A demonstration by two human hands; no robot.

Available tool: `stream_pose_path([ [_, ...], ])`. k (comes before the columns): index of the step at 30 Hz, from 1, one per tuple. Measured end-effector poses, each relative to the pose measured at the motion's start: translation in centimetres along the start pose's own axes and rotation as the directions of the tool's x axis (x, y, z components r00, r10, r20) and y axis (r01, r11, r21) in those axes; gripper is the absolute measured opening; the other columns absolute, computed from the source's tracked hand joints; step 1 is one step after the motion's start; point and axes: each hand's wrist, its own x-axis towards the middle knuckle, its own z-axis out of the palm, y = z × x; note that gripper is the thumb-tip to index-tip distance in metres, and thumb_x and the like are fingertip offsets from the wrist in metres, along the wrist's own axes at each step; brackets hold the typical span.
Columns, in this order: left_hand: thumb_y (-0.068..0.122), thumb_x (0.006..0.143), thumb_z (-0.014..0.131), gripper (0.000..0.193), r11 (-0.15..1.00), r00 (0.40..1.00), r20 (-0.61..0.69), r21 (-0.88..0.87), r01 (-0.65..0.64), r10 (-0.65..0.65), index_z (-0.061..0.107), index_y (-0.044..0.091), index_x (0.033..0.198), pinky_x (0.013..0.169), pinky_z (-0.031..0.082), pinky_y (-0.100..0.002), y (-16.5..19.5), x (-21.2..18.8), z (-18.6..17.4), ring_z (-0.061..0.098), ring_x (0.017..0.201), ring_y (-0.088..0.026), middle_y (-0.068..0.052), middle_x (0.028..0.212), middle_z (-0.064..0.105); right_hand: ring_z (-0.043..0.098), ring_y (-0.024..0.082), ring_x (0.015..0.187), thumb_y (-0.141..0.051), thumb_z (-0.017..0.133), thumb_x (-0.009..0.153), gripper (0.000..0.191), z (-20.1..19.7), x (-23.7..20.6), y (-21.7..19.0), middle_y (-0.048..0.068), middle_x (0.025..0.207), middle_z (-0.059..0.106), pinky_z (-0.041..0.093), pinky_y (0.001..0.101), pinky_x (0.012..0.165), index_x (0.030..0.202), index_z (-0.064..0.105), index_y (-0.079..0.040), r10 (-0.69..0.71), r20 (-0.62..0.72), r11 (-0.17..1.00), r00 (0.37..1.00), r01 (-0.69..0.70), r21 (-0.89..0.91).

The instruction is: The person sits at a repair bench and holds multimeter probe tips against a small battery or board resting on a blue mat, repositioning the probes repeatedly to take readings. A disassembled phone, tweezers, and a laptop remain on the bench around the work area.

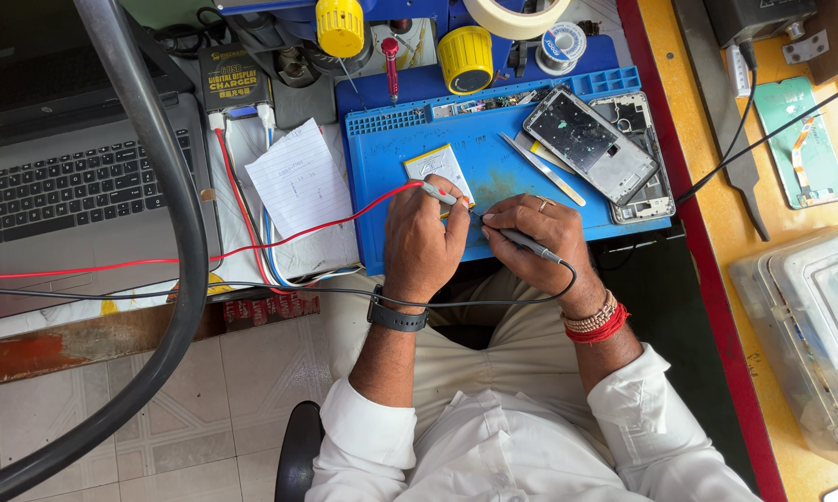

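My left hand (pixel 421 244) pinches a grey test probe with a red lead (pixel 279 240), its tip on a small flat phone battery (pixel 434 164) lying on the blue work mat (pixel 493 177). My right hand (pixel 541 240) grips a second grey probe with a black lead (pixel 493 299), its tip pointing at the same battery's lower right corner. Both hands rest at the mat's near edge, almost touching. A dark band sits on my left wrist, red and beaded bands on my right.
An opened phone with a cracked screen (pixel 591 144) lies on the mat's right side beside metal tweezers (pixel 541 167). A laptop (pixel 65 177) stands at left, a paper note (pixel 300 178) and charger box (pixel 234 80) between. Yellow tools and tape rolls line the back.
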Motion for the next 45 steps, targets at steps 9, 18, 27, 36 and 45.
stream_pose_path([
  [9,0.017,0.097,0.068,0.01,1.0,1.0,-0.013,-0.001,-0.008,0.008,0.061,0.01,0.1,0.088,0.049,-0.044,0.26,0.09,-0.13,0.065,0.093,-0.027,-0.005,0.09,0.069,0.077,0.023,0.087,0.003,0.083,0.081,0.019,-0.01,-0.03,-0.04,0.011,0.098,0.075,0.061,0.0317,0.073,0.095,0.071,-0.002,0.003,0.001,1.0,1.0,-0.003,0.007],
  [18,0.017,0.097,0.069,0.01,1.0,1.0,-0.021,0.0,-0.009,0.009,0.062,0.01,0.1,0.087,0.049,-0.044,0.19,0.07,-0.04,0.065,0.094,-0.027,-0.005,0.093,0.069,0.077,0.023,0.087,0.003,0.083,0.081,0.019,0.01,-0.05,0.05,0.011,0.098,0.075,0.061,0.0317,0.073,0.095,0.07,-0.002,0.004,0.001,1.0,1.0,-0.004,0.016],
  [27,0.017,0.098,0.067,0.009,1.0,1.0,-0.007,0.0,-0.014,0.014,0.062,0.011,0.102,0.088,0.048,-0.043,0.08,-0.03,-0.04,0.065,0.092,-0.026,-0.004,0.094,0.07,0.076,0.023,0.087,0.003,0.083,0.081,0.019,0.0,0.0,0.02,0.01,0.097,0.075,0.061,0.0317,0.072,0.095,0.071,-0.002,0.001,-0.001,1.0,1.0,-0.001,-0.001],
  [36,0.017,0.098,0.067,0.01,1.0,1.0,-0.012,-0.001,-0.021,0.021,0.062,0.011,0.104,0.088,0.048,-0.044,-0.02,-0.1,0.06,0.066,0.093,-0.026,-0.005,0.094,0.07,0.077,0.024,0.089,0.003,0.083,0.081,0.019,-0.03,-0.02,0.0,0.01,0.098,0.075,0.061,0.0318,0.074,0.095,0.071,-0.003,-0.004,-0.002,1.0,1.0,0.004,0.0],
  [45,0.017,0.098,0.067,0.009,1.0,1.0,-0.008,-0.002,-0.018,0.018,0.063,0.01,0.102,0.087,0.049,-0.044,0.17,0.02,-0.07,0.065,0.092,-0.026,-0.005,0.094,0.07,0.076,0.024,0.088,0.003,0.083,0.08,0.02,-0.09,0.12,-0.14,0.011,0.098,0.075,0.061,0.0321,0.073,0.096,0.071,-0.002,-0.002,0.0,1.0,1.0,0.002,0.0],
])
